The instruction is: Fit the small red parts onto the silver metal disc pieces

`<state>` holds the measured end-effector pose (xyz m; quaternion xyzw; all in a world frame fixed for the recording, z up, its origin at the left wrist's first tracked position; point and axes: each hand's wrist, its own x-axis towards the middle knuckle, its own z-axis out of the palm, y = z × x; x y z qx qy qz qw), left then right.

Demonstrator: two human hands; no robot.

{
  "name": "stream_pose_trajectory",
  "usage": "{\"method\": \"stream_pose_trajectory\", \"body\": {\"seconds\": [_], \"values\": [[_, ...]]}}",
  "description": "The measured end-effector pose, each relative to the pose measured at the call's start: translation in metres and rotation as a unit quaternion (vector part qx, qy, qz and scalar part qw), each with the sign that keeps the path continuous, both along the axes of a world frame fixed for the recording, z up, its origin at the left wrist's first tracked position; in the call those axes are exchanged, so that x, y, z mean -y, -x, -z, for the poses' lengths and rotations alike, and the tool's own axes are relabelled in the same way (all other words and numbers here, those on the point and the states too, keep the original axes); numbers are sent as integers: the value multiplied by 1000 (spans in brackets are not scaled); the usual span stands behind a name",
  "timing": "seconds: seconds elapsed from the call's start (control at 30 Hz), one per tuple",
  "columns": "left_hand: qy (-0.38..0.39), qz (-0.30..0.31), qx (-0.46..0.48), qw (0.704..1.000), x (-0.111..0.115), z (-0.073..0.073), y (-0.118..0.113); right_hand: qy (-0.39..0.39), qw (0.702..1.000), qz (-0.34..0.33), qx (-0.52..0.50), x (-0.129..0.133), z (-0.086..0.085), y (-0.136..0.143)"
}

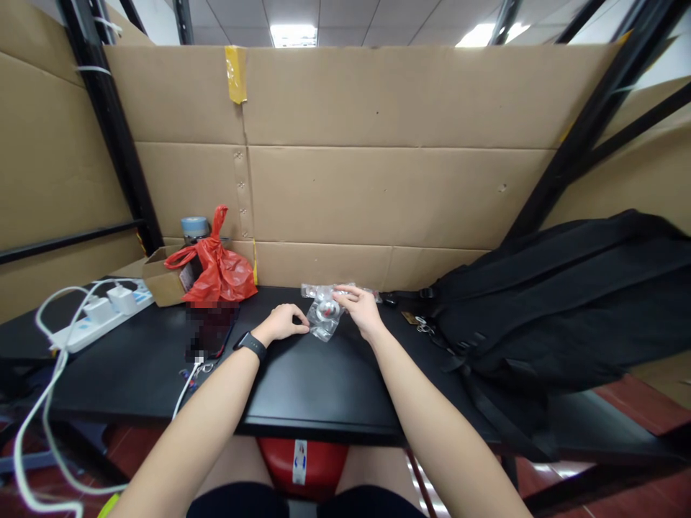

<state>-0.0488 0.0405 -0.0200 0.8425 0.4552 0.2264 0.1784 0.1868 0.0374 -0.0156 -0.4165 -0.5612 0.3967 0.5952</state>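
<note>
A clear plastic bag [325,327] with a small round white item [327,310] inside lies near the middle of the black table. My left hand [283,321], with a dark watch on the wrist, is at the bag's left edge, its thumb and forefinger pinched on the plastic. From the right, my right hand [360,308] reaches over the bag's upper right part, fingers closed together at the plastic. Behind the hands, more clear wrapping [312,290] stretches along the back of the table.
On the black table [324,388], a black backpack [561,309] fills the right side. At left are a red plastic bag [221,270], a cardboard box [162,279], a blue-lidded jar [195,226], a phone [216,331] with a cable and a power strip [80,334]. Cardboard walls stand behind.
</note>
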Motion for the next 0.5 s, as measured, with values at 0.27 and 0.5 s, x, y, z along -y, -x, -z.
{"method": "stream_pose_trajectory", "body": {"seconds": [0.27, 0.5], "values": [[-8, -13, 6, 1000, 5, -1, -1, -71, 990, 116, -34, -3, -5, -4], [-95, -53, 23, 994, 17, -14, -5, -149, 957, 246, 36, -1, -11, -20]]}}
